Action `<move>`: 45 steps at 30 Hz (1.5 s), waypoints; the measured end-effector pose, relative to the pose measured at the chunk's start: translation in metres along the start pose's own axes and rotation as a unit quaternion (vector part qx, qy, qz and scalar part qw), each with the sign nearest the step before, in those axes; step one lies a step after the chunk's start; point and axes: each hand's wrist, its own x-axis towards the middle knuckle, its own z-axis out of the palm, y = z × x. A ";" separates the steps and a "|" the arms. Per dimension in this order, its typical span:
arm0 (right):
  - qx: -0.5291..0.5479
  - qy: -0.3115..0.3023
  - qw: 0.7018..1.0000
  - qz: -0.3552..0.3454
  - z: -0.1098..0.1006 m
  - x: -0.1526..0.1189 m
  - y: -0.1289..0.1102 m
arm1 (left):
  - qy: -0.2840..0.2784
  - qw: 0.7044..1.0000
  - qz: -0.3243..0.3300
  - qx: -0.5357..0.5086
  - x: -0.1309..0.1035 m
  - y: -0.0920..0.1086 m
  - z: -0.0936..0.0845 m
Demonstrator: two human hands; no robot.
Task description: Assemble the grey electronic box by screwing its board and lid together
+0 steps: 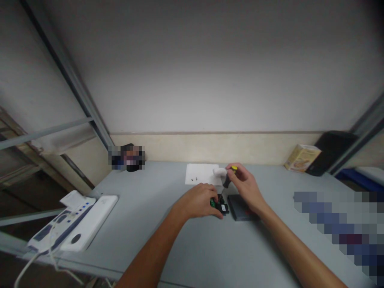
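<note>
My left hand point(200, 201) is closed around the left side of a small black and green electronic part point(222, 208) on the grey table. Above that part, my right hand point(244, 185) grips a screwdriver point(228, 179) with a black and yellow handle, its shaft slanting down to the part. A dark flat rectangular case point(241, 208) lies under my right wrist. Behind my hands is a white sheet point(199, 170) with several tiny dark pieces on its left side, probably screws. A white curved object point(220, 172) sits at the sheet's right side.
At the left of the table point(129, 240) are a white power strip point(48, 234) with cables and a long white box point(93, 222). A yellow box point(302, 157) leans near a black object point(333, 150) at the back right. Blurred items lie back left and far right.
</note>
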 end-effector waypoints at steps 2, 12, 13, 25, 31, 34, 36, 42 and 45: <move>-0.072 0.035 0.996 -0.025 -0.001 0.001 0.004 | 0.003 1.000 0.003 0.000 -0.001 0.000 0.000; -0.106 0.197 0.973 -0.056 -0.012 0.007 0.007 | 0.002 1.000 0.006 -0.005 -0.002 -0.001 -0.001; -0.106 0.203 0.972 -0.055 -0.012 0.007 0.006 | 0.002 1.000 0.007 -0.004 -0.002 0.000 -0.001; -0.093 0.190 0.977 -0.022 -0.005 0.004 0.009 | -0.001 1.000 0.011 -0.007 -0.005 0.000 -0.003; -0.087 0.247 0.965 -0.029 -0.009 0.007 0.010 | 0.082 0.996 -0.014 -0.037 -0.010 0.004 -0.021; -0.092 0.214 0.972 -0.016 -0.006 0.005 0.010 | 0.157 0.986 -0.047 0.014 -0.012 -0.005 -0.033; -0.108 0.173 0.979 -0.004 -0.002 0.003 0.010 | 0.199 0.975 -0.082 0.057 -0.013 -0.015 -0.038; -0.161 0.110 0.981 -0.010 0.007 -0.005 0.013 | 0.229 0.959 -0.125 0.112 -0.013 -0.033 -0.034; -0.176 0.107 0.978 -0.029 0.006 -0.005 0.014 | 0.197 0.966 -0.122 0.116 -0.012 -0.034 -0.027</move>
